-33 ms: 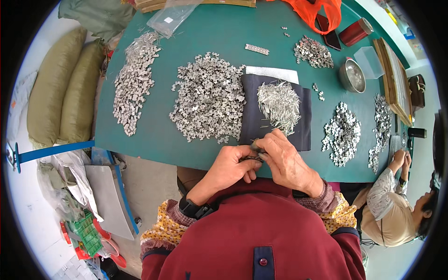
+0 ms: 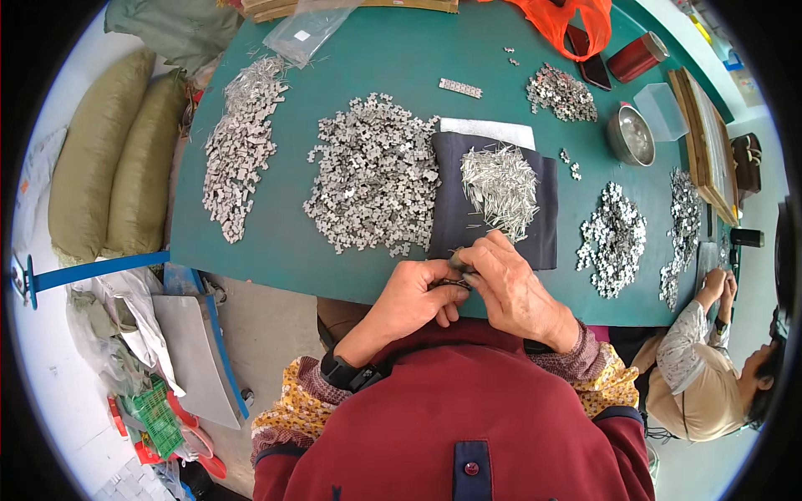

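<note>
My left hand and my right hand meet at the table's front edge, fingertips together. Between the left thumb and fingers is a small dark metal piece, mostly covered. My right hand's fingers are pinched against it; whether they hold a pin is too small to tell. Grey coverings show on some fingertips. Just beyond the hands, a heap of thin silvery pins lies on a folded dark cloth. To its left spreads a large pile of small grey metal links.
More links lie far left, others at right. A short assembled link strip lies farther back. A metal bowl, a red can and an orange bag stand back right. A co-worker sits at right.
</note>
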Motion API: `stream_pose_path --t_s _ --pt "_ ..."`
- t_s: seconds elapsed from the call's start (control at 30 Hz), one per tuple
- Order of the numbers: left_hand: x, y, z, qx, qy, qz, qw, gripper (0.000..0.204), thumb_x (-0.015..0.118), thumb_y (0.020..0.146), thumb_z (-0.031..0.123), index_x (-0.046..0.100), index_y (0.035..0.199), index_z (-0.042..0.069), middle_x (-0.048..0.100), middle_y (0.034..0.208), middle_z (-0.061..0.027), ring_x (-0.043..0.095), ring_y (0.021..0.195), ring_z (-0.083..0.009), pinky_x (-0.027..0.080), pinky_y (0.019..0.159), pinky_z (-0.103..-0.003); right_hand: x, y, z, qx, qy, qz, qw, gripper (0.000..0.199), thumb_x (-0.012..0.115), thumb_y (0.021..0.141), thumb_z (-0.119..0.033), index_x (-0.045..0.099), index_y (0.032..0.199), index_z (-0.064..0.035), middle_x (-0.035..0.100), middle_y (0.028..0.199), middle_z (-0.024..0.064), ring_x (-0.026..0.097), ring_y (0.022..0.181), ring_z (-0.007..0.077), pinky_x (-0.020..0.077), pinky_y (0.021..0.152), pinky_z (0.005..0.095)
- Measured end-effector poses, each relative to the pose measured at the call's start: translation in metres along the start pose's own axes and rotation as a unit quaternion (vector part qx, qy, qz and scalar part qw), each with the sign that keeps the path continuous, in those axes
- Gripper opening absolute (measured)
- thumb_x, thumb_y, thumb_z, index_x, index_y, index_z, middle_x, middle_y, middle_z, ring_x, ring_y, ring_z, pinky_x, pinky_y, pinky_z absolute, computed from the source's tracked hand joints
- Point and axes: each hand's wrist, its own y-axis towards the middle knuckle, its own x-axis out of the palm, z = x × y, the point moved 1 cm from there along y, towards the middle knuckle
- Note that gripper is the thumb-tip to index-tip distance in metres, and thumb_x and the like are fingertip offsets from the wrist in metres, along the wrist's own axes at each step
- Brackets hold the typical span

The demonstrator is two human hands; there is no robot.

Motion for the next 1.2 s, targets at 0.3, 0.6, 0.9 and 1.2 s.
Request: stream_pose_path --t_s 0.3,0.6,0.9,1.2 --pt "0.003 0.0 0.004 0.008 0.015 -0.001 1.0 0.01 0.063 0.092 0.0 0.069 0.097 -0.006 0.068 0.075 -0.0088 0.066 0.063 -0.0137 0.054 0.054 -0.026 0.003 0.004 -0.003 -0.005 0.006 -0.012 1.0 0.043 0.063 0.068 0.009 0.052 0.109 0.0013 0.057 0.09 0.0142 0.051 0.084 0.0334 0.0455 0.076 0.0423" --pt "0.002 0.0 0.005 -0.032 -0.052 -0.039 0.997 0.009 0.059 0.092 -0.002 0.067 0.091 -0.006 0.068 0.073 -0.009 0.067 0.061 -0.0142 0.053 0.052 -0.025 0.018 -0.008 -0.007 -0.02 0.006 0.042 0.999 0.039 0.064 0.071 0.002 0.054 0.108 -0.0004 0.059 0.087 0.0097 0.05 0.078 0.0297 0.0445 0.075 0.039" --pt "-0.001 0.004 0.003 -0.006 -0.083 -0.03 0.996 0.025 0.054 0.09 -0.012 0.062 0.112 -0.003 0.069 0.091 -0.0092 0.068 0.071 -0.0129 0.057 0.062 -0.025 0.025 -0.028 -0.014 -0.154 -0.215 0.097 0.959 0.026 0.067 0.076 -0.011 0.062 0.099 -0.0007 0.065 0.109 0.0162 0.058 0.086 0.0196 0.0477 0.072 0.0323" --pt "-0.001 0.003 0.019 0.012 -0.106 -0.061 0.992 0.035 0.058 0.092 -0.005 0.051 0.127 -0.006 0.068 0.086 -0.0134 0.07 0.069 -0.0181 0.058 0.06 -0.028 0.004 -0.023 0.005 -0.07 -0.098 0.145 0.982 0.037 0.065 0.069 0.001 0.065 0.105 -0.0036 0.066 0.11 0.0097 0.059 0.088 0.0255 0.0451 0.077 0.0385"
